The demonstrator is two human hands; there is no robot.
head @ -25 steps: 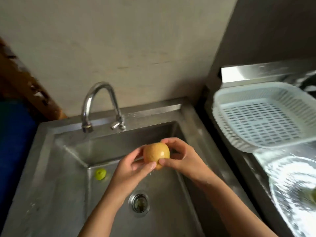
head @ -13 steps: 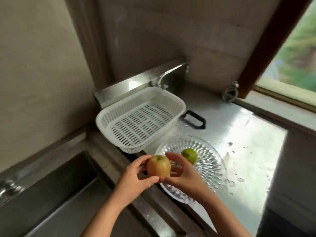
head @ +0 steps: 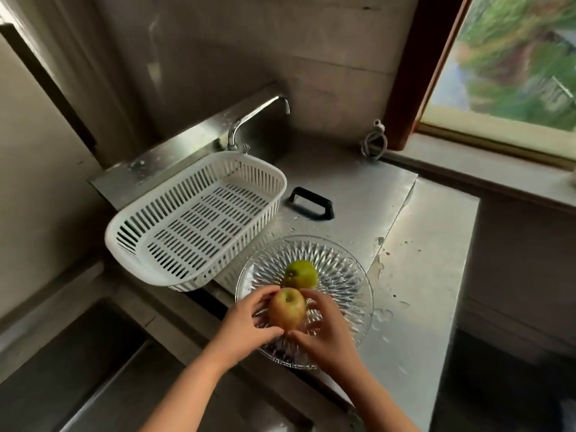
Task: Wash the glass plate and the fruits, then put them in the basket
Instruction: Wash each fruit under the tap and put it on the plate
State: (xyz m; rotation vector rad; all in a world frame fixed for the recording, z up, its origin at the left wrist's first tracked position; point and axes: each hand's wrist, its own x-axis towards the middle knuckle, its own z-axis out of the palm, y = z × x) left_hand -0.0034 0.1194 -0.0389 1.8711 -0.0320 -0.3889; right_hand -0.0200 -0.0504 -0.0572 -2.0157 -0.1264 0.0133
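Observation:
A yellow-brown apple [head: 287,308] is held between both my hands over the near part of the cut-glass plate [head: 349,275]. My left hand [head: 246,325] cups its left side and my right hand [head: 324,332] its right side. Just beyond the apple, a green fruit [head: 300,275] lies in the plate. The white slotted plastic basket [head: 193,219] stands to the plate's left on the steel counter, with nothing in it.
A black handle [head: 311,203] sits on the steel counter [head: 414,291] behind the plate. A tap [head: 249,120] rises behind the basket. The sink basin [head: 78,369] is at the lower left. A window [head: 514,57] is at the upper right.
My view swung right from the sink to the counter. Both hands carried the apple from over the sink to above the glass plate.

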